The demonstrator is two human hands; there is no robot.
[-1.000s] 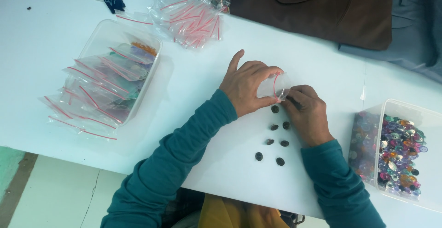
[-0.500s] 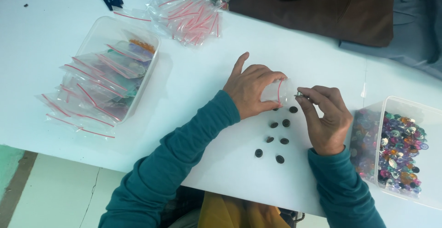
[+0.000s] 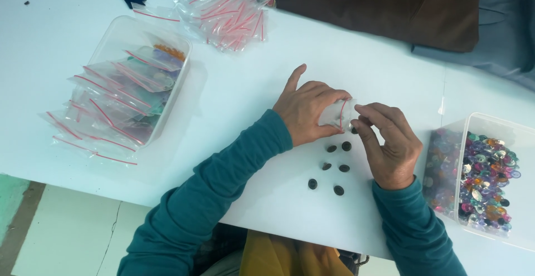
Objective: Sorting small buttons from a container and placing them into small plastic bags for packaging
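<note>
Head view: left hand (image 3: 305,111) and right hand (image 3: 390,145) fingers pinch a small clear bag (image 3: 336,113) above dark buttons (image 3: 334,167)

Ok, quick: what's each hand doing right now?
Left hand: closed on a small clear zip bag.
Right hand: fingertips pinched at the bag's mouth.

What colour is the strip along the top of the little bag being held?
Red, on an otherwise clear small bag held between both hands; the head view shows it.
</note>
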